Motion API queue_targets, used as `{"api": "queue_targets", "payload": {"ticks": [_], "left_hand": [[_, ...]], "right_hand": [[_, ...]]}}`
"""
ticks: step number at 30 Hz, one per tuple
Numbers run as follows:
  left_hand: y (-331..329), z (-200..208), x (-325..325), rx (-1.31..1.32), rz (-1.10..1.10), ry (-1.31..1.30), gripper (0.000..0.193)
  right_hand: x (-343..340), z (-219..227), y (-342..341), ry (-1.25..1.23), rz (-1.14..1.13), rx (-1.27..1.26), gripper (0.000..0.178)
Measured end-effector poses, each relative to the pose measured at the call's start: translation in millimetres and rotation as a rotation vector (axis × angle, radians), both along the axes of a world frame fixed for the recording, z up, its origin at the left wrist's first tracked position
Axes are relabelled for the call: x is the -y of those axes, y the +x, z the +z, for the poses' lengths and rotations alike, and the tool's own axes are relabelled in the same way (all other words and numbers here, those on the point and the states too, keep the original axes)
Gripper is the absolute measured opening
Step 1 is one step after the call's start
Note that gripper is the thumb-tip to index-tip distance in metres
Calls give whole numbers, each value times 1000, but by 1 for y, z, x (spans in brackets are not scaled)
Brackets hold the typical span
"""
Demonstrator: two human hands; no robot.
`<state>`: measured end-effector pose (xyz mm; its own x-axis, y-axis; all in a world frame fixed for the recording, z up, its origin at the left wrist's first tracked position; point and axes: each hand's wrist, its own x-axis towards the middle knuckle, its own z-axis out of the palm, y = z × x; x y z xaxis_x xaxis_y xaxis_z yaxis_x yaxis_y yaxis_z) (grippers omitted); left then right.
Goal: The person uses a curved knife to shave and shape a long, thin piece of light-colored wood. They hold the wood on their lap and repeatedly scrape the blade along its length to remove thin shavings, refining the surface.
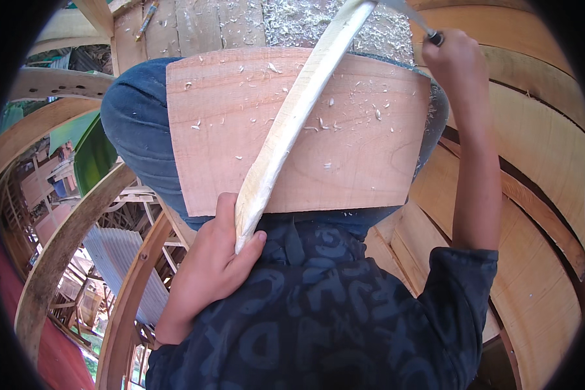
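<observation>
My left hand (208,270) is closed round the near end of a long, pale strip of wood (296,114). The strip slants up and away to the right, across a flat reddish board (234,130) that lies over my lap. At the upper right my right hand (458,62) grips the dark handle of a knife (415,18). Its blade is blurred, reaches toward the far end of the strip and is partly cut off by the picture's top edge. Whether blade and wood touch, I cannot tell. Small curled shavings are scattered over the board.
A thick layer of wood shavings (234,19) covers the planks beyond my knees. Curved planks (533,130) rise on the right. Curved timber ribs (65,250) stand on the left, with corrugated sheet (120,260) below them. A small pencil-like stick (147,19) lies at the far left.
</observation>
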<state>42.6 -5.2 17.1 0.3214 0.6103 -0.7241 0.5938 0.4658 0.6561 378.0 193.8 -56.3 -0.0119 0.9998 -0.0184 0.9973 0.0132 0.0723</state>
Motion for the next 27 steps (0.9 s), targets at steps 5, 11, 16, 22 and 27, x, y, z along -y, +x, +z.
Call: {"api": "queue_targets", "payload": {"ticks": [5, 11, 16, 22, 27], "left_hand": [[1, -3, 2, -7, 16, -3, 41], [9, 2, -1, -99, -27, 52, 42], [19, 1, 6, -265, -93, 165, 46], [18, -3, 10, -361, -167, 250, 55], [15, -4, 8, -361, -178, 194, 58]], "right_hand": [[-16, 7, 31, -96, -172, -18, 31], [67, 26, -46, -211, 157, -224, 20], [58, 32, -37, -225, 87, -79, 20], [12, 21, 34, -85, -132, 41, 26], [69, 27, -33, -242, 98, -124, 22]]}}
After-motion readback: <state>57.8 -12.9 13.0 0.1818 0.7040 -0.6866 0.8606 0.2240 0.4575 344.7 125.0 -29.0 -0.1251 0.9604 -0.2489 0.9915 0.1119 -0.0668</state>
